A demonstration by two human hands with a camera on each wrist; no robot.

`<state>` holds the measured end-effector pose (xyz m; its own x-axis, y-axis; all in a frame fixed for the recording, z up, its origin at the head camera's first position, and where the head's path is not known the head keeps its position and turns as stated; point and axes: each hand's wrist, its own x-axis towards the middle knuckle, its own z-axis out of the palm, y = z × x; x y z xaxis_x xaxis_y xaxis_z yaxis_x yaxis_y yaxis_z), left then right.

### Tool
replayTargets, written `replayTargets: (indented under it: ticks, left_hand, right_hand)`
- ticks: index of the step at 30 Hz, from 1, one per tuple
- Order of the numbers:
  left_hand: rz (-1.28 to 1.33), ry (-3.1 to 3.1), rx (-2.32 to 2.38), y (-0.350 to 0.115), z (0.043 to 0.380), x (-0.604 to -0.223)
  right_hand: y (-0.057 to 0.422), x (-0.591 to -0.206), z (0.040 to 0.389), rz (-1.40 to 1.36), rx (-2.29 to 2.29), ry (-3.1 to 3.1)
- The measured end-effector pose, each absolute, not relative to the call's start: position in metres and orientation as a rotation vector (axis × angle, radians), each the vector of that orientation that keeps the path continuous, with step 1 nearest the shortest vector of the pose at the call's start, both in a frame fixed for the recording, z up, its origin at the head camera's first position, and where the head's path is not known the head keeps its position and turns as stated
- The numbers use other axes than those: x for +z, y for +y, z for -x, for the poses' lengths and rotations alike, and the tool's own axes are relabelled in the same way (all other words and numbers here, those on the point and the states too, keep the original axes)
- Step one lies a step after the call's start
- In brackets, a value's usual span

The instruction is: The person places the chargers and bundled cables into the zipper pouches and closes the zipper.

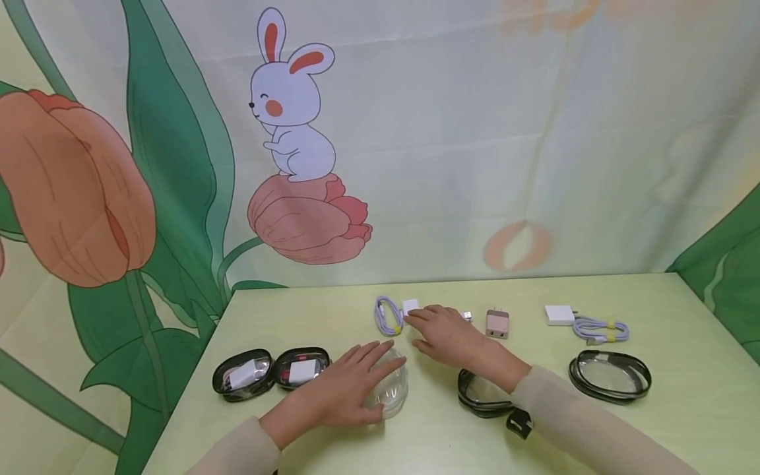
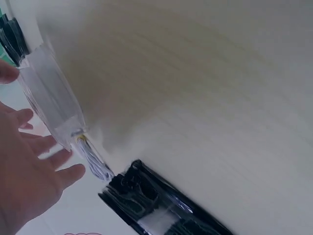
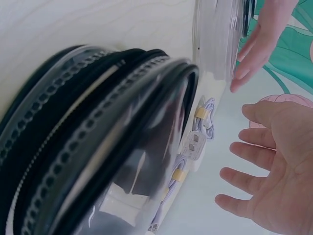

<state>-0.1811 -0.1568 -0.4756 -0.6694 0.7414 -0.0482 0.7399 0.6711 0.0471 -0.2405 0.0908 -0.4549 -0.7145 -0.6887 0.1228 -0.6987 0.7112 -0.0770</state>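
My left hand (image 1: 350, 389) is spread over a clear oval case (image 1: 392, 389), its fingers extended; in the left wrist view that clear case (image 2: 54, 98) stands beside the fingers. With loosely extended fingers, my right hand (image 1: 448, 336) hovers by a white charger plug (image 1: 410, 305), and whether it touches is hard to tell. A lavender cable coil (image 1: 388, 316) with yellow ties lies left of that plug. Another cable's connector (image 1: 467, 316) peeks out behind the right hand. The right wrist view shows the right hand (image 3: 279, 166) with nothing in its grip.
Two black-edged cases (image 1: 242, 375) with white chargers inside sit at the left. A pink charger (image 1: 497, 323), another white plug (image 1: 559, 315) and cable (image 1: 601, 329) lie at the back right. Black-rimmed clear cases (image 1: 610, 376) lie nearer, one partly under the right forearm.
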Motion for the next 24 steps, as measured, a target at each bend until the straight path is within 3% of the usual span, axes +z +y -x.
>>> replayTargets:
  ticks: [11, 24]
  left_hand:
    - [-0.788, 3.013, 0.122, -0.144, 0.171, -0.485]
    - [-0.915, 2.899, 0.131, -0.139, 0.179, -0.478]
  right_hand:
    - [0.090, -0.454, 0.242, -1.156, 0.243, -2.825]
    - [0.088, -0.454, 0.246, -1.131, 0.190, -2.849]
